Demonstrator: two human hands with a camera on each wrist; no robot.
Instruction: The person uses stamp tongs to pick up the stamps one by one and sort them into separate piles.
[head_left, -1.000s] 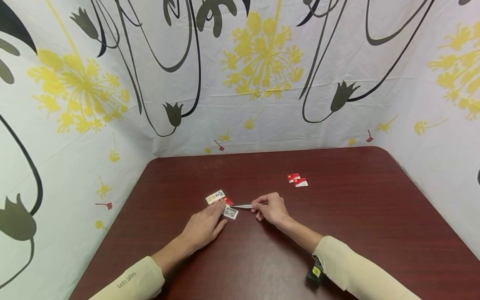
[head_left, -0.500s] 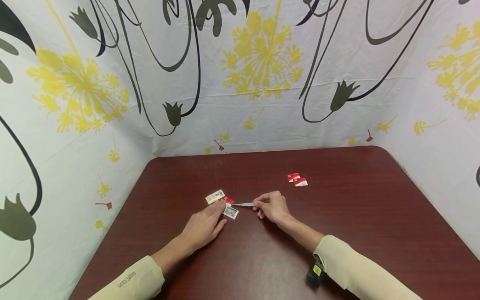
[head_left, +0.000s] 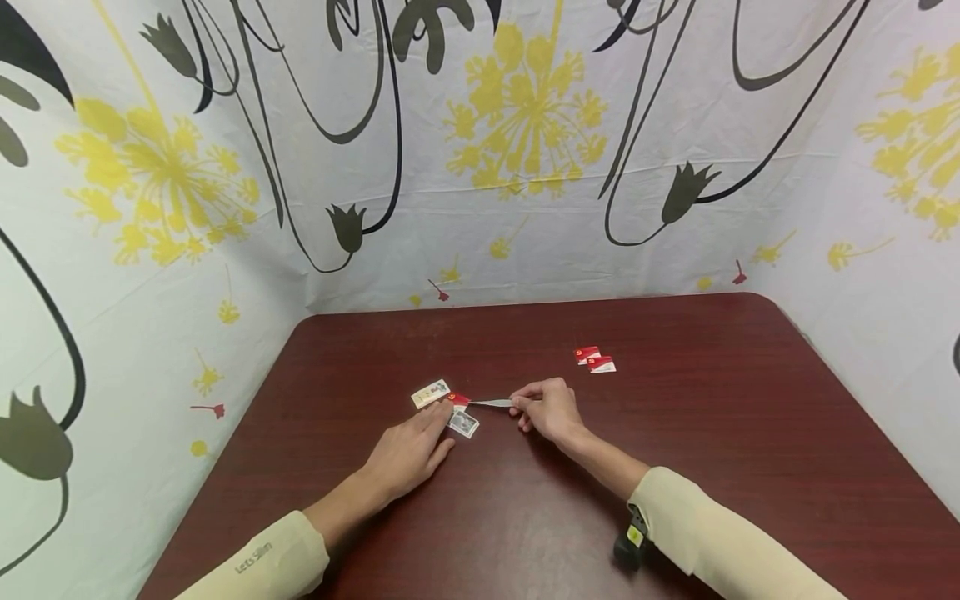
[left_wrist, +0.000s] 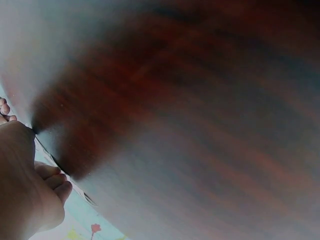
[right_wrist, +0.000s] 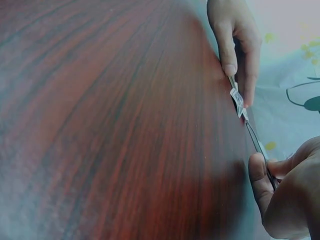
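In the head view my left hand (head_left: 408,450) lies with its fingers fairly straight, the fingertips resting on small stamps. From under them show a red-and-white stamp (head_left: 458,400) and a white stamp with a grey picture (head_left: 464,423). A cream stamp (head_left: 431,393) lies just beyond these fingertips. My right hand (head_left: 550,412) pinches metal tweezers (head_left: 491,403), whose tips point left and meet the red-and-white stamp's edge. In the right wrist view the two arms of the tweezers (right_wrist: 254,136) show, and a stamp (right_wrist: 236,100) is partly raised near the left fingers.
Two overlapping red-and-white stamps (head_left: 602,364) lie farther back on the dark red table (head_left: 675,400). A black device (head_left: 628,550) hangs under the right sleeve. Patterned white cloth (head_left: 420,175) stands round the table's far and side edges.
My right hand and the tweezers have shifted slightly right and away from me. More of the red-and-white stamp shows beside the left fingertips. My left hand has stayed in place.
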